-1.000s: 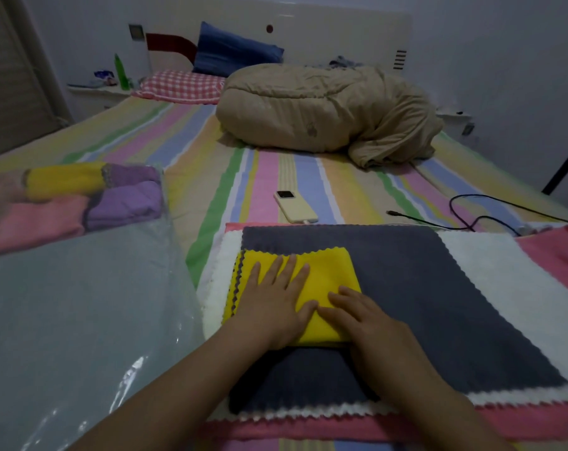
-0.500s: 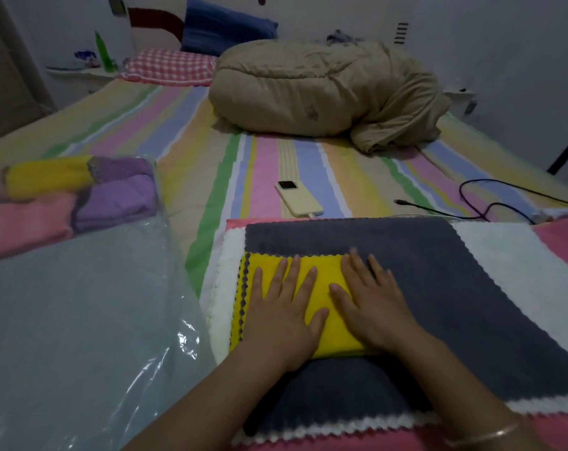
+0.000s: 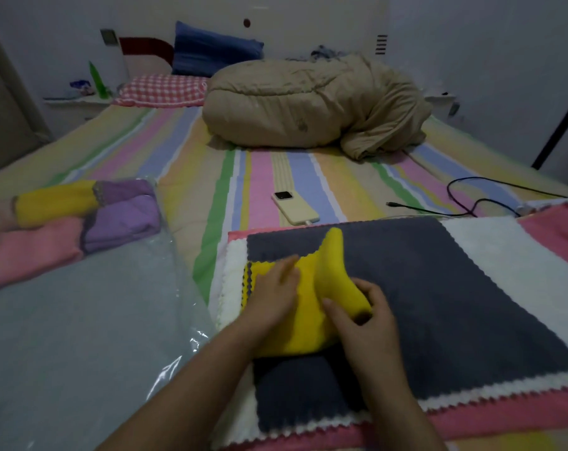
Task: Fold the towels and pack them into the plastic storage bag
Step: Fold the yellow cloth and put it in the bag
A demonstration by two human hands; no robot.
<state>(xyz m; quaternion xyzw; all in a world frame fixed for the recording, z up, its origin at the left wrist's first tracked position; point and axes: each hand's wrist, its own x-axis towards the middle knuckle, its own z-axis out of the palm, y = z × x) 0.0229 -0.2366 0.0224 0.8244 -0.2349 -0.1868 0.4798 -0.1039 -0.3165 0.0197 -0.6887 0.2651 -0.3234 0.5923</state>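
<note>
Gripping the yellow towel [image 3: 303, 330] by its raised right edge, the right hand [image 3: 365, 323] flanks the left hand [image 3: 271, 299], lying flat on it.

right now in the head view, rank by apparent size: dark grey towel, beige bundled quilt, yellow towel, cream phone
1. dark grey spread towel
2. beige bundled quilt; farther off, so its place below the grey towel is unsure
3. yellow folded towel
4. cream phone

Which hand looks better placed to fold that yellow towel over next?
Probably the right hand: it grips the raised side of the yellow towel, while the left hand lies flat on the rest.
</note>
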